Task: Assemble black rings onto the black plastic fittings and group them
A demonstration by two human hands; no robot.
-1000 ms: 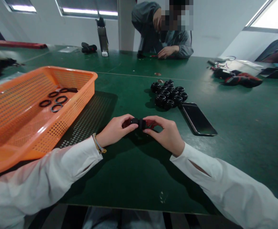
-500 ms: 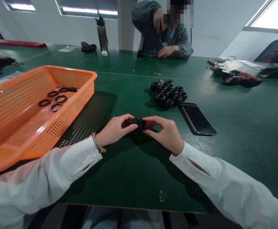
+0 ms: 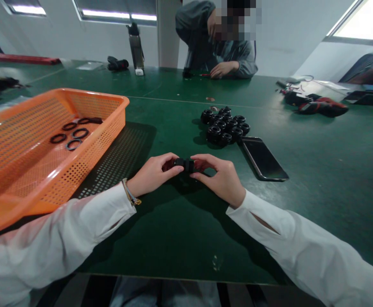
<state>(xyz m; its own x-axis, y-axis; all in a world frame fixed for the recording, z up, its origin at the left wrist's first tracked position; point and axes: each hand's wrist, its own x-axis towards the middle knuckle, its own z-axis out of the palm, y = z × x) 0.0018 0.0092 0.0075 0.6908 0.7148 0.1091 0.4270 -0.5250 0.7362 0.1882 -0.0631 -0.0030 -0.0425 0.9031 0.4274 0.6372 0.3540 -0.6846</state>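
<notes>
My left hand (image 3: 152, 174) and my right hand (image 3: 220, 178) meet above the green table (image 3: 180, 230), both pinched on one small black round part (image 3: 184, 164). Thumbs and forefingers grip it from either side, and the other fingers curl under. Behind the hands lies a cluster of several similar black round parts (image 3: 225, 126). To the left stands an orange perforated basket (image 3: 23, 170) with several thin black rings (image 3: 73, 133) on its floor.
A dark phone (image 3: 262, 158) lies face up right of the cluster. Across the table a person in grey (image 3: 220, 44) works with a hand on the surface. A water bottle (image 3: 137, 47), black tools (image 3: 118, 64) and a red-black item (image 3: 321, 106) lie farther off.
Both hands keep their grip on the black part and barely move; the view has shifted slightly.
</notes>
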